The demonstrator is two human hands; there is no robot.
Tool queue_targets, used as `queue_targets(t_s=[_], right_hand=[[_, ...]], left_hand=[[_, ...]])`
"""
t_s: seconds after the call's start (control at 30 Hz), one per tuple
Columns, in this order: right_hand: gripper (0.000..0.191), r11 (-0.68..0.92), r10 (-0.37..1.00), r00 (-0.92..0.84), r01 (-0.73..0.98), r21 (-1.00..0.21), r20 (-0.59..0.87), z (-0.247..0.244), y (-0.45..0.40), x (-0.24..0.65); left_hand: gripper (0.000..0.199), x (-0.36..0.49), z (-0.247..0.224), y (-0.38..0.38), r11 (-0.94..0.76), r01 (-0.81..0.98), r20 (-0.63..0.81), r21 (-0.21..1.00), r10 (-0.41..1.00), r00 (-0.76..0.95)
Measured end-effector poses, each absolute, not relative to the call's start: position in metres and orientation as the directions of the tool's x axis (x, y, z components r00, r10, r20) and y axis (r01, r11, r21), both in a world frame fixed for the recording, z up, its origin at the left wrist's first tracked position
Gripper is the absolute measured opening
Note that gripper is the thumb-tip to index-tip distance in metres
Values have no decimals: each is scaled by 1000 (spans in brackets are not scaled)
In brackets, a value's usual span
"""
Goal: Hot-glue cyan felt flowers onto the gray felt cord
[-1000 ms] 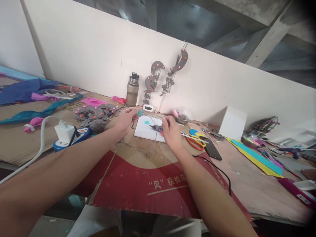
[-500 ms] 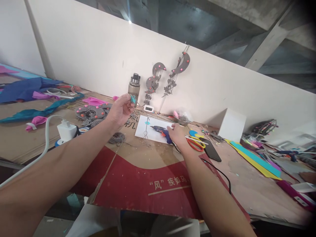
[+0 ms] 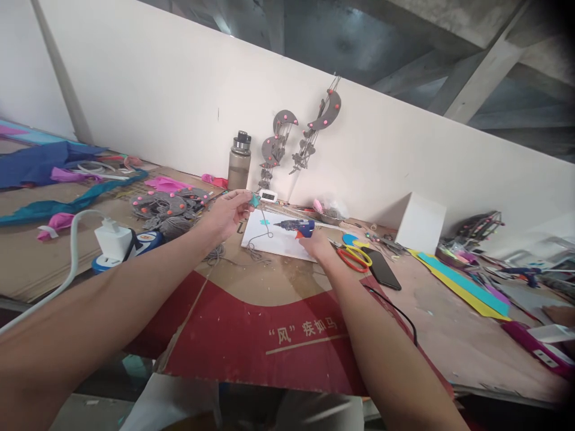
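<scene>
My left hand (image 3: 228, 215) pinches a small teal felt piece (image 3: 255, 200) between thumb and fingertips. From it a thin grey cord (image 3: 264, 227) trails down over a white board (image 3: 281, 246). A second teal piece (image 3: 265, 222) lies flat on this board. Wrapped round the handle of a blue hot glue gun (image 3: 293, 225), my right hand (image 3: 315, 244) keeps the dark nozzle pointed left above the board. Part of the handle is hidden by my fingers. Scissors (image 3: 354, 260) with red and yellow grips lie to the right of my right hand.
A black phone (image 3: 381, 269) lies past the scissors. At the back stand a bottle (image 3: 239, 161) and a small digital display (image 3: 268, 196). A plugged white charger (image 3: 114, 239) is at left. Grey moon-shaped hangings (image 3: 326, 114) hang on the wall. Another person's hand (image 3: 559, 314) shows at far right.
My right hand has closed round the glue gun's handle and raised the gun slightly. My left hand has moved down and right with the teal felt piece, closer to the board.
</scene>
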State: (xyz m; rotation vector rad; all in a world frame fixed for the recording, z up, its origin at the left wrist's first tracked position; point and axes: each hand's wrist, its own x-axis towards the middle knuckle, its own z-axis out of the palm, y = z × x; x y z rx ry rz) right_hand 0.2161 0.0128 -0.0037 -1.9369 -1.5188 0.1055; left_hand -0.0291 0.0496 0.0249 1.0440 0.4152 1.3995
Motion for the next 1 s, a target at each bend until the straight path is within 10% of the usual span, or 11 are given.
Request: queue_targets(t_s=[0.4,1.0], right_hand=[[30,421,867,163,266,-867,471,21,-24,145],[48,437,771,76,659,-612,632,22,-37,142]], left_hand=[[18,-24,23,47,-166,-538,225,826,973,45],[20,-22,18,46,-187,-505,229,842,973,20]])
